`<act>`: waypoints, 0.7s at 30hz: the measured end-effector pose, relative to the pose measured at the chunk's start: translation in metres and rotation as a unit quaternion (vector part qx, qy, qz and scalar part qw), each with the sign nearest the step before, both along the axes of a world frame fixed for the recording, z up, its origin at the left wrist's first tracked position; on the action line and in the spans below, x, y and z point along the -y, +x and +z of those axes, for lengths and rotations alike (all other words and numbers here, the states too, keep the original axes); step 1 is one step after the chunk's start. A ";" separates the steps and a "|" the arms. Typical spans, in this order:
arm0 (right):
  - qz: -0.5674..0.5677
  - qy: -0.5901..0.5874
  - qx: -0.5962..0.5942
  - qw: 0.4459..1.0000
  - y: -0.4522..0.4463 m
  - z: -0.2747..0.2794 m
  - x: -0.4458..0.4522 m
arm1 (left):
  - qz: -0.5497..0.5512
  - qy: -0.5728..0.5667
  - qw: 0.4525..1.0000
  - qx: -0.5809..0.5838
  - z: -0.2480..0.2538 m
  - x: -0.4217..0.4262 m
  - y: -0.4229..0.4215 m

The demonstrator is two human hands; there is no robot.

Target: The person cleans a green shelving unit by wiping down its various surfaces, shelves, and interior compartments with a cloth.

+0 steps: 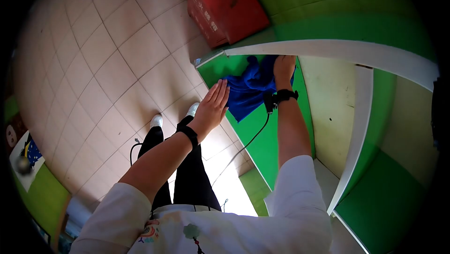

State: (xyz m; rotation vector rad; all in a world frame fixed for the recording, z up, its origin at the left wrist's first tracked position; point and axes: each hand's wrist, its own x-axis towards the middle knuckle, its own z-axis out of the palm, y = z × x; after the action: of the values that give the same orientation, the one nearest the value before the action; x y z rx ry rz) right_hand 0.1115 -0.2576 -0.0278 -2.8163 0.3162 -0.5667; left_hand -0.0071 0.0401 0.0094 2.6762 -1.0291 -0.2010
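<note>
A crumpled blue cloth lies on the green shelf surface, near its far end. My left hand is at the shelf's left edge, fingers stretched out and close together, the fingertips beside the cloth's left side. Nothing shows in its grasp. My right hand is at the cloth's right side, near the white frame; its fingers are bent down and partly hidden, so its hold on the cloth cannot be made out. A black strap with a small device and cable is on my right wrist.
A red box stands beyond the shelf's far end. A curved white frame runs along the far and right sides, with an upright divider below it. Tiled floor lies at left. A thin cable hangs across the shelf edge.
</note>
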 end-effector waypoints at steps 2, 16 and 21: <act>0.032 -0.032 -0.146 0.988 0.020 0.004 0.002 | -0.006 0.004 1.000 0.004 0.000 -0.001 -0.004; 0.108 -0.030 -0.128 0.985 0.016 -0.013 0.025 | 0.012 -0.118 0.993 -0.027 -0.010 0.056 0.032; 0.072 0.061 -0.093 0.991 0.011 0.004 -0.008 | 0.028 -0.043 0.998 -0.047 -0.006 0.030 0.007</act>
State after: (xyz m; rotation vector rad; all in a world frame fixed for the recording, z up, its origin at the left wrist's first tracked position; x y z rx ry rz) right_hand 0.1222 -0.2500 -0.0240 -2.7488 0.1718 -0.2467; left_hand 0.0000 0.0096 0.0036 2.5875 -0.9119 -0.2637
